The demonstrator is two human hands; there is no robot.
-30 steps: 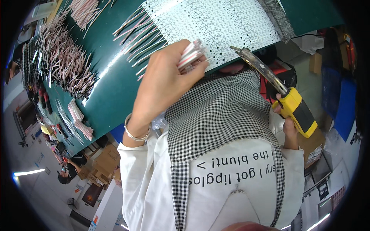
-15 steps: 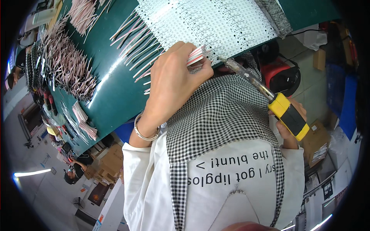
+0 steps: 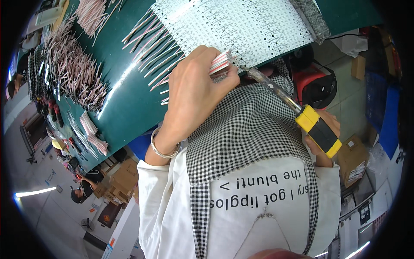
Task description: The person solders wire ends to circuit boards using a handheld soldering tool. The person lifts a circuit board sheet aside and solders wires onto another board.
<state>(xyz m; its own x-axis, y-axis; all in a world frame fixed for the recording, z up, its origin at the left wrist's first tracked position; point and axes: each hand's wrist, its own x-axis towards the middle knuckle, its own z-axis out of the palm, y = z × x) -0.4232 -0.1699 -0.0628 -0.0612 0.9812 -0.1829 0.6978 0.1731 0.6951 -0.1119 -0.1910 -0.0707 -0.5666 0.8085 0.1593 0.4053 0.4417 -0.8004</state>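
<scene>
My left hand (image 3: 196,86) is closed around a bundle of thin red-and-white wires (image 3: 220,62), their ends pointing right over the near edge of a white circuit board panel (image 3: 254,26). My right hand (image 3: 330,123) grips a soldering iron (image 3: 319,129) by its yellow-and-black handle; its fingers are partly hidden behind it. The iron's metal shaft slants up to the left, with the tip beside the board edge, close to the wire ends. Whether the tip touches anything is too small to tell. More wires (image 3: 151,47) stick out in a row from the panel's left side.
Large heaps of cut wires (image 3: 73,64) cover the left of the green table (image 3: 133,116). Two small wire bundles (image 3: 92,134) lie near its edge. Clear bubble wrap (image 3: 312,19) borders the panel's right. Cardboard boxes (image 3: 353,157) stand at right; another person (image 3: 84,190) is in the background left.
The soldering iron has shifted slightly left with my right hand, its tip now closer to the wire ends. The panel has slid a little to the right. My left hand stays nearly still.
</scene>
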